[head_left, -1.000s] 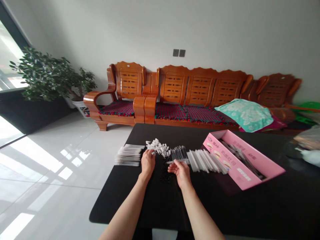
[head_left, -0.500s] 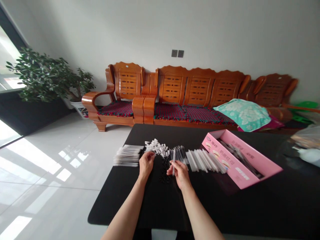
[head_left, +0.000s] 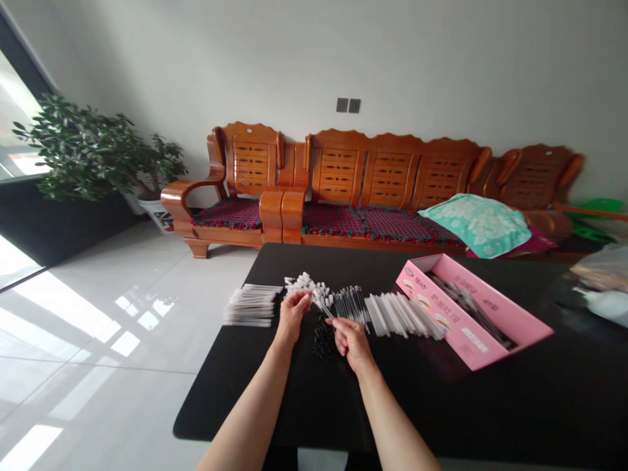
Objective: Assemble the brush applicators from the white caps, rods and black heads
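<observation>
My right hand (head_left: 352, 343) is closed on the lower end of a thin, pale pen tube (head_left: 324, 307) that slants up to the left. At its upper end, my left hand (head_left: 293, 315) pinches what looks like a small white piece, mostly hidden by the fingertips. Just behind the hands is a heap of short white plugs (head_left: 301, 282). Small black pieces (head_left: 322, 340) lie on the table between my wrists. Dark, thin refills (head_left: 350, 304) are lined up beyond my right hand, with a row of clear tubes (head_left: 400, 315) beside them.
Left of my left hand lies a stack of whitish tubes (head_left: 251, 305). A pink box (head_left: 466, 320) with dark, thin items inside stands on the black table (head_left: 235, 392) at the right. Plastic bags (head_left: 606, 278) rest at the far right edge. A wooden sofa (head_left: 373, 176) is behind the table.
The tube in my right hand has tipped from upright to slanting left. My left hand has moved right, and its fingertips now meet the tube's upper end.
</observation>
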Tool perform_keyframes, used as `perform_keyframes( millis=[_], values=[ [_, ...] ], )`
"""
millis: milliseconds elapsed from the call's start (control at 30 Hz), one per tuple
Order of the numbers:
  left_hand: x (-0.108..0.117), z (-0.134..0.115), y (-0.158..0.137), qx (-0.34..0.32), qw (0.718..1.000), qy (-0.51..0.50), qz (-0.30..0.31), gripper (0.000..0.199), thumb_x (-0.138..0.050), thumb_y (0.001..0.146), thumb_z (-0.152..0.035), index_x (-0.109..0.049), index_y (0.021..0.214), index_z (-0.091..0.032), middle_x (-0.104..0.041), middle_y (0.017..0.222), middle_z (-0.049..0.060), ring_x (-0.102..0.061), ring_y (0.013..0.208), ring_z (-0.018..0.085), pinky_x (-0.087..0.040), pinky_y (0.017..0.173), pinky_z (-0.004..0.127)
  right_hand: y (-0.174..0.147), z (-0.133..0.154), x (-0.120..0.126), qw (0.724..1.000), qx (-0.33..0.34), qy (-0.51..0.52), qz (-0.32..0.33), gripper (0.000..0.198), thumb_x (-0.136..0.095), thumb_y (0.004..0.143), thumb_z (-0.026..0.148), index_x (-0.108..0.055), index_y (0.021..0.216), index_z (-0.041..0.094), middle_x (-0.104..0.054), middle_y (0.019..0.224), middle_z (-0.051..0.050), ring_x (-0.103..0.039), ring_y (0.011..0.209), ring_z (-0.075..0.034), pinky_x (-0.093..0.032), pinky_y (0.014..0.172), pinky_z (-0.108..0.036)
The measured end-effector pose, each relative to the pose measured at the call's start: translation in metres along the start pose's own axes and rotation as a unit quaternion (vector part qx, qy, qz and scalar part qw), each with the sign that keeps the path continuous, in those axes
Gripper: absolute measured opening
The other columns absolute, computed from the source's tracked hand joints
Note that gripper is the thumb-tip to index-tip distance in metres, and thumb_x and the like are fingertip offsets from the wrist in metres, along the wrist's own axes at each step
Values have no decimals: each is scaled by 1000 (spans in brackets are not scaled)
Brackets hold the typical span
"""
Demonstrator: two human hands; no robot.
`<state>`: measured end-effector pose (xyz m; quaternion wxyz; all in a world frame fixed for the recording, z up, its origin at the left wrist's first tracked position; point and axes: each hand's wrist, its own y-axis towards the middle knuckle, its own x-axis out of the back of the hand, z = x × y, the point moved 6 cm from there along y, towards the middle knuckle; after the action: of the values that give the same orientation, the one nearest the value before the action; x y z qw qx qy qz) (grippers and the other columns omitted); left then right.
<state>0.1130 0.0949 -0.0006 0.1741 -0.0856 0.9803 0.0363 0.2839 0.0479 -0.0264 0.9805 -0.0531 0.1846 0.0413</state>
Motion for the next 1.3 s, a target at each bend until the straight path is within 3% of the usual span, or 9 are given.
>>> perform_keyframes(
  millis=[200, 500, 1067, 1300],
  values=[
    [-12, -8, 1, -29, 999, 37, 17, 30, -74, 70, -40, -74, 86, -14, -64, 70, 2, -50, 58, 10, -40, 57, 23, 0, 0, 0, 1000, -4, -2, -3, 32, -72, 76, 42, -74, 82, 11, -32, 37, 12, -24, 31, -4, -17, 30, -17],
    [-13, -20, -1, -46, 995, 80, 23, 27, -72, 72, -36, -78, 88, -15, -67, 72, 2, -48, 59, 11, -38, 58, 23, 2, -1, 1, 1000, -4, -6, -3, 31, -72, 77, 42, -73, 81, 10, -30, 37, 13, -23, 30, -3, -17, 30, -16],
    [-18, -19, 3, -40, 989, 128, 61, 29, -74, 70, -36, -79, 87, -13, -67, 69, 4, -47, 57, 11, -35, 55, 23, 4, -4, 3, 1000, -8, -4, -3, 32, -72, 77, 42, -72, 81, 10, -30, 38, 12, -24, 31, -3, -17, 30, -18],
    [-24, -9, -2, -13, 998, 39, 44, 41, -71, 76, -47, -77, 95, -11, -57, 60, 0, -46, 55, 10, -37, 54, 22, 4, -5, 4, 1000, -11, -1, -3, 32, -72, 77, 43, -72, 81, 11, -30, 39, 12, -24, 31, -3, -17, 30, -18]
  ],
)
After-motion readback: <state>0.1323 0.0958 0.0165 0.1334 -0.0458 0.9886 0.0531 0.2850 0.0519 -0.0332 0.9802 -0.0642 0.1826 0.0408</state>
